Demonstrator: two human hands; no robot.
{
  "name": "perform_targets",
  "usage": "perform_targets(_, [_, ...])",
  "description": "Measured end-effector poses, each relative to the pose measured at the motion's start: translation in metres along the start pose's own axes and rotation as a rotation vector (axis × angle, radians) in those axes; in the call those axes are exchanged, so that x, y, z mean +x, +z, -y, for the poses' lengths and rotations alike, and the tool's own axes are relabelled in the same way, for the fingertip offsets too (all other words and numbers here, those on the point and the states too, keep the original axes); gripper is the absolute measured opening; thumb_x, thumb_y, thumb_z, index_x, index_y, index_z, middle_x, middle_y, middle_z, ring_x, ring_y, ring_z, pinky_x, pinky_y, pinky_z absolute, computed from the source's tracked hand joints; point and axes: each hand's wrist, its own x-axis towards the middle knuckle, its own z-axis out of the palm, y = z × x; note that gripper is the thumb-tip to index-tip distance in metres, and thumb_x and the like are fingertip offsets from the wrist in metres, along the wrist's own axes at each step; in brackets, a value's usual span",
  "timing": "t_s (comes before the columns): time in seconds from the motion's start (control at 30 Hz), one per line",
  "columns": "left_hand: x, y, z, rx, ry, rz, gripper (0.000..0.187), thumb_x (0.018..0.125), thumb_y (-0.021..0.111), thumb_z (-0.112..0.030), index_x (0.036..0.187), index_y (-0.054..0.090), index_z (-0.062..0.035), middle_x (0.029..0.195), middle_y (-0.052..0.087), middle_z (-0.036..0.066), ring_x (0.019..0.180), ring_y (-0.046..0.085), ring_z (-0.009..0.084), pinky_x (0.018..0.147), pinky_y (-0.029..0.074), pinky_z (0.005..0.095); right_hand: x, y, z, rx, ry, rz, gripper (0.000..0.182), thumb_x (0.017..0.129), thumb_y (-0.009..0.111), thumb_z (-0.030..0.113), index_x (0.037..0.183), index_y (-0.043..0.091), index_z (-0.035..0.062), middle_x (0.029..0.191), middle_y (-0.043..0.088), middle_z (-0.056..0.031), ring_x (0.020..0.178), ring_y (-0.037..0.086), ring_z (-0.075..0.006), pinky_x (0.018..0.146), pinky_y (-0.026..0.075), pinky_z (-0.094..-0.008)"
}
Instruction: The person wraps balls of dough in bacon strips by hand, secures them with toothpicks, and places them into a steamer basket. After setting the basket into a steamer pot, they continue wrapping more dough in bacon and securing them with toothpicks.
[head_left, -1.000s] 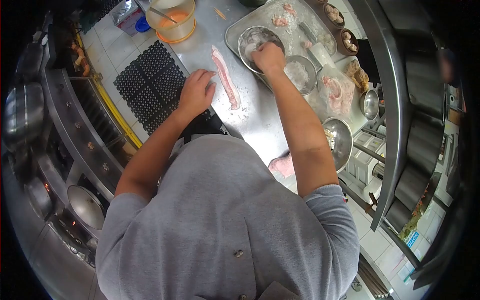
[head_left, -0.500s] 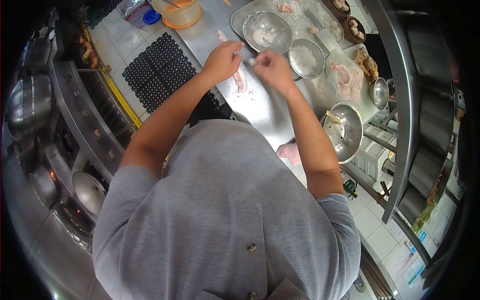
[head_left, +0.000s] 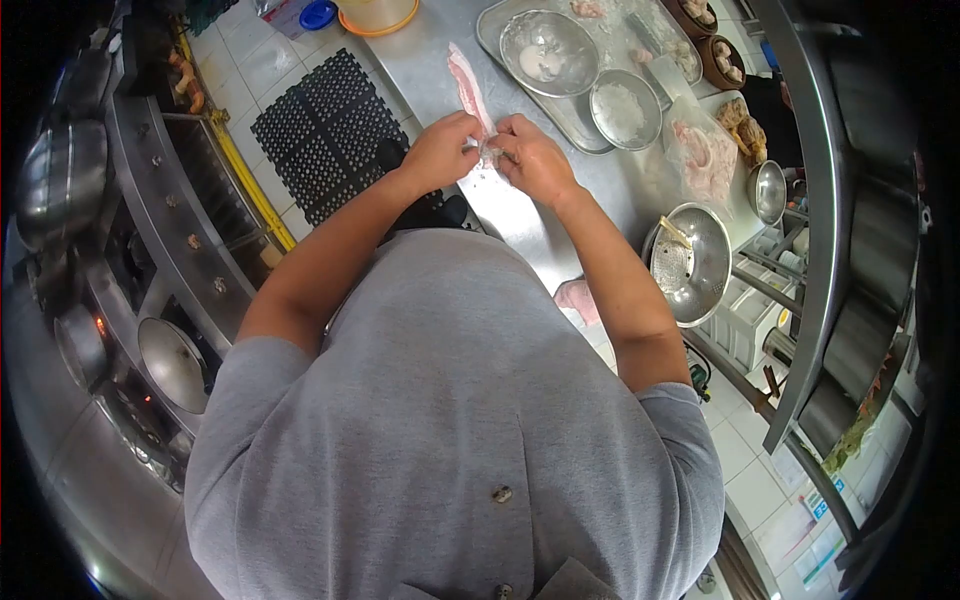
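Note:
A long pink-and-white strip of fatty meat, like bacon (head_left: 464, 82), lies lengthwise on the steel table (head_left: 505, 215). At its near end my left hand (head_left: 442, 152) is closed, with thumb and fingers pinching the meat's edge. My right hand (head_left: 537, 162) meets it from the other side, its fingers bent and pressed on the same end. Something small and whitish shows between the fingertips, partly hidden. Beyond my right hand are a steel bowl with white paste or powder (head_left: 548, 55) and a smaller bowl of white powder (head_left: 625, 110).
The bowls rest on or beside a metal tray (head_left: 492, 30). A cleaver (head_left: 668, 78), bagged raw meat (head_left: 705, 155) and a colander (head_left: 695, 262) are at the right. Small steamers (head_left: 720, 62) stand farther back. A black mat (head_left: 320, 135) covers floor tiles at left.
Both hands have come down to the near end of the meat strip and closer together. The right hand has left the bowl's side. The view has shifted slightly.

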Motion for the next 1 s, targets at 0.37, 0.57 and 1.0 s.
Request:
perform_targets(0.37, [0.004, 0.034, 0.017, 0.008, 0.186, -0.037, 0.011, 0.087, 0.077, -0.001, 0.096, 0.071, 0.0008, 0.101, 0.071, 0.018, 0.1, 0.069, 0.042, 0.088, 0.057, 0.0494, -0.003, 0.034, 0.004, -0.459, 0.156, 0.174, 0.021, 0.095, 0.071, 0.018, 0.105, 0.079, 0.002, 0.103, 0.078, -0.0174, 0.098, 0.079, -0.0367, 0.09, 0.064, -0.0482])
perform_targets(0.57, [0.003, 0.027, 0.023, 0.007, 0.204, -0.049, 0.014, 0.088, 0.076, -0.001, 0.102, 0.076, 0.0023, 0.107, 0.075, 0.018, 0.103, 0.072, 0.0405, 0.091, 0.058, 0.0478, 0.003, 0.025, 0.004, -0.438, 0.139, 0.265, 0.021, 0.096, 0.072, 0.02, 0.102, 0.079, 0.0009, 0.107, 0.079, -0.0211, 0.1, 0.079, -0.0394, 0.09, 0.064, -0.0499])
perform_targets(1.0, [-0.017, 0.029, 0.016, 0.031, 0.168, -0.018, 0.026, 0.086, 0.079, -0.001, 0.112, 0.074, -0.0007, 0.118, 0.072, 0.015, 0.116, 0.069, 0.0383, 0.1, 0.057, 0.0454, 0.013, 0.007, -0.004, 0.079, 0.339, 0.295, 0.029, 0.095, 0.072, 0.027, 0.091, 0.078, -0.0011, 0.092, 0.078, -0.0258, 0.09, 0.076, -0.046, 0.085, 0.059, -0.0524])
